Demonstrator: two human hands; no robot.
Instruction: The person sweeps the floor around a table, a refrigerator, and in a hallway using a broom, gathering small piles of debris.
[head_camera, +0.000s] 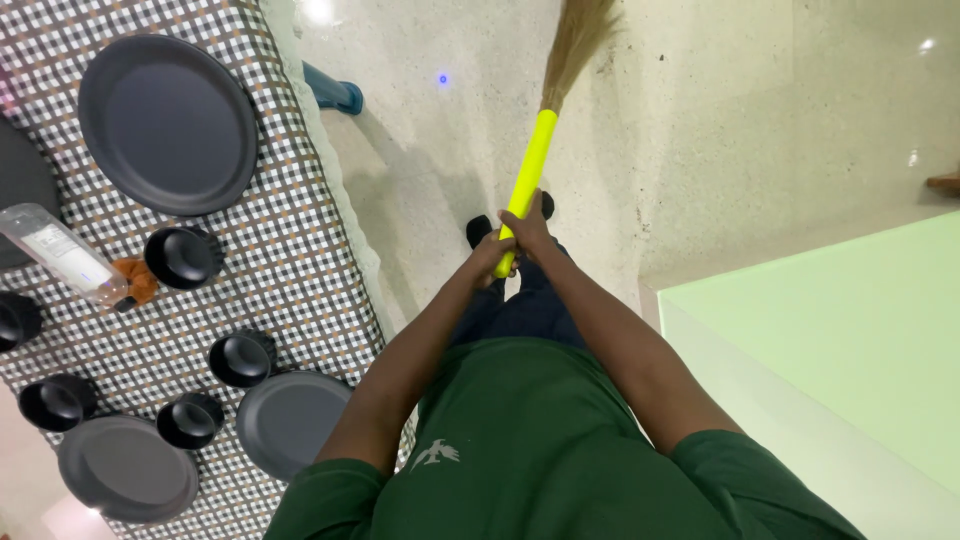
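**Broom held in both hands over a speckled floor**

Broom (532, 170) (seen from above): its long axis runs from the hands toward 12 o'clock, leaning slightly to 1 o'clock, with the straw head at the top edge of the view and the yellow-green handle rising back to the grip. Both hands are closed around the lower end of the handle, stacked one against the other; the right hand (528, 228) sits a little farther up the handle, the left hand (492, 257) just behind it, so the right is nearer the bristles. The speckled floor (700, 130) lies beneath, and the straw head points away from the body. At 9 o'clock stands a table with a checked cloth (300, 250), the largest item alongside. On it, by count: three dark plates (168, 124) fully in view (a further dark shape is cut off at the left edge), five black cups (183, 257), and one clear plastic bottle (60, 252) lying on its side. At 4 o'clock a pale green surface (850, 340) fills the corner.
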